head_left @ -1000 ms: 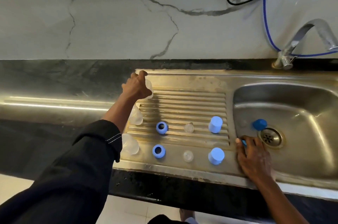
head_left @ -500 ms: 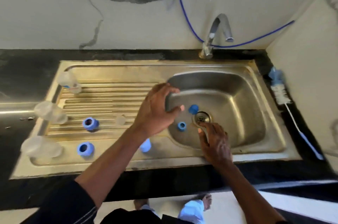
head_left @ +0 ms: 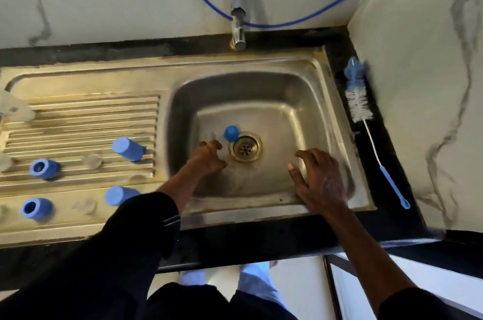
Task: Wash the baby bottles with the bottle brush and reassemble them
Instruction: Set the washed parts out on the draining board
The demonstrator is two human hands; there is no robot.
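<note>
My left hand (head_left: pixel 209 157) is down in the steel sink basin (head_left: pixel 287 100), its fingers curled over the floor just left of the drain (head_left: pixel 245 147); whatever lies under it is hidden. A blue cap (head_left: pixel 231 133) lies beside the drain, just above that hand. My right hand (head_left: pixel 318 178) hovers over the basin's front right with fingers spread. On the drainboard (head_left: pixel 78 116) stand two blue caps (head_left: pixel 128 148), two blue collar rings (head_left: pixel 43 168) and blurred clear nipples (head_left: pixel 91 160). Clear bottles (head_left: pixel 15 108) lie at its left edge. The bottle brush (head_left: pixel 358 105) lies on the right counter.
The tap (head_left: pixel 237 6) rises behind the basin, with a blue hose (head_left: pixel 287 24) hanging along the wall. A marble side wall (head_left: pixel 431 84) closes off the right, close to the brush. The black counter edge (head_left: pixel 261 241) runs along the front.
The view swung right from the drainboard to the basin. My left hand left the bottles and dropped into the basin by the drain. My right hand drew back from the drain toward the front right.
</note>
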